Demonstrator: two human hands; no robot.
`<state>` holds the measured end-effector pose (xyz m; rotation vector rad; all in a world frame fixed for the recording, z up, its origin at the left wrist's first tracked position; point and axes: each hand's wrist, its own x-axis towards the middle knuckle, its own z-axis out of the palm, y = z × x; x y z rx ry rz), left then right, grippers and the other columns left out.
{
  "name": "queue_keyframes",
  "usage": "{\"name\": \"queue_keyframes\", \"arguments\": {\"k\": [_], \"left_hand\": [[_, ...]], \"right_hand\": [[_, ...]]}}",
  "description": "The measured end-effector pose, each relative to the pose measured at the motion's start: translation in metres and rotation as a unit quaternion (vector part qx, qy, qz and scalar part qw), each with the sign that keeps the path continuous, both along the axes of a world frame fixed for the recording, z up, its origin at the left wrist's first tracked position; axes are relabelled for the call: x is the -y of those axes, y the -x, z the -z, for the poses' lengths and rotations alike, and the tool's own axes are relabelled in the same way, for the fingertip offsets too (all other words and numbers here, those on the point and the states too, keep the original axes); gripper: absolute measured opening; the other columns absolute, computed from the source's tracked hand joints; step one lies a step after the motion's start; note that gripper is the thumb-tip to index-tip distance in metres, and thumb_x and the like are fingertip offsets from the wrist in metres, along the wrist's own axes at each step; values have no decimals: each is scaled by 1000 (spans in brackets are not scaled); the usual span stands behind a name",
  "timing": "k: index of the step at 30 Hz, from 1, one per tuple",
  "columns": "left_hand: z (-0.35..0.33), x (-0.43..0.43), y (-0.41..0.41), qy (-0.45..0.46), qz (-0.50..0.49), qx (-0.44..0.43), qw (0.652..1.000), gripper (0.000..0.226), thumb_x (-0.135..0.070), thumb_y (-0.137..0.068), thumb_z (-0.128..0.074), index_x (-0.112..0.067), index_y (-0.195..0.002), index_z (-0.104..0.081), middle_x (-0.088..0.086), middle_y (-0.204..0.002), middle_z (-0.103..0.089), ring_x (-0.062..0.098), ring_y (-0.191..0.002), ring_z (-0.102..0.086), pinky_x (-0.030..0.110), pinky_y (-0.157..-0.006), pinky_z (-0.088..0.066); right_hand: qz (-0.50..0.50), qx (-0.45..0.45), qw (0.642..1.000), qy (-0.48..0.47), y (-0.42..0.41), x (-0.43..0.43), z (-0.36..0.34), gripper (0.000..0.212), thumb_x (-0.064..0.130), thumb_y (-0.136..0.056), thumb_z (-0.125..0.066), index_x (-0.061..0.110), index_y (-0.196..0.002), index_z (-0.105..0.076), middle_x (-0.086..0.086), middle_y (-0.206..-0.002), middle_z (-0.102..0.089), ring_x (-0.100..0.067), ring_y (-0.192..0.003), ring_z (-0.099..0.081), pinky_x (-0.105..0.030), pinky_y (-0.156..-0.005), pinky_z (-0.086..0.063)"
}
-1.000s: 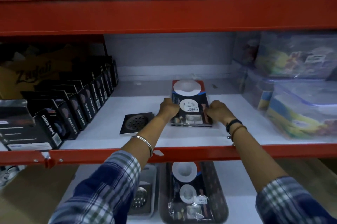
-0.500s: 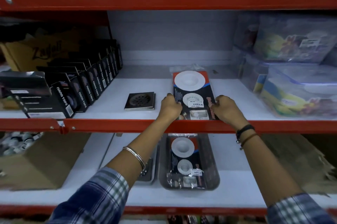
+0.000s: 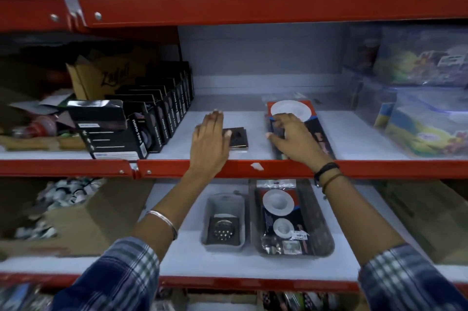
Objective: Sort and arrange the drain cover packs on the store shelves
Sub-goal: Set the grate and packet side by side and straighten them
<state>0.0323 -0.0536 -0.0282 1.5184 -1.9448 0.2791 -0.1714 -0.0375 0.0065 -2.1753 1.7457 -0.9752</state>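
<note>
Red-backed drain cover pack: my right hand spread flat on it | left hand open, touching square drain cover beside pack | I'd square both edges together.

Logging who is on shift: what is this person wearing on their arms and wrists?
Both arms wear blue, white and green plaid sleeves pushed up the forearms. The left hand has a thin silver bangle on its wrist; the right hand has a black band and a thin brown one.

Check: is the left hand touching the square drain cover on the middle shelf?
Touching. In the head view the left hand lies flat over the left edge of the square drain cover, thumb on its top face, no gap visible.
</note>
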Motion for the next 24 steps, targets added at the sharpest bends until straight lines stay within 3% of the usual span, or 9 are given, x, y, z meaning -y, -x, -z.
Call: {"name": "queue_keyframes", "arguments": {"k": [5,9,12,17,24], "left_hand": [[23,4,-64,-29,-10,55,998,66,-43,-92,-14,-10,-149,-17,7,-158,-19,21,-147,-15,47,-119,-15],[27,10,-69,-4,0,63,998,64,-40,-91,-22,-8,-147,-24,10,-156,-26,24,-145,-22,50,-115,-20],[32,15,-70,21,-1,63,998,64,-39,-91,-25,-7,-146,-26,11,-155,-27,24,-144,-23,50,-115,-21],[38,20,-74,57,0,69,996,64,-40,-90,-28,-8,-146,-24,10,-155,-29,22,-144,-21,49,-115,-19],[38,17,-73,61,3,61,996,63,-39,-91,-27,-9,-147,-23,9,-155,-29,23,-144,-25,48,-116,-20]], "right_hand": [[-91,-113,984,-103,-56,44,3,74,33,-83,-66,12,-144,-30,-12,-150,-35,-29,-136,-35,-40,-112,-30],[-93,-183,953,-222,-70,89,7,98,43,-73,-73,22,-149,-14,-7,-158,-20,-26,-142,-25,-41,-117,-24],[-111,-184,937,-277,-72,113,7,103,45,-69,-76,24,-149,-14,-1,-158,-20,-24,-142,-25,-41,-118,-21],[-118,-181,942,-257,-74,116,1,94,45,-69,-76,23,-145,-25,0,-153,-30,-24,-137,-33,-40,-116,-27],[-125,-55,980,-142,-67,33,-39,86,34,-68,-80,22,-139,-33,-2,-141,-43,-16,-121,-43,-27,-98,-33]]}}
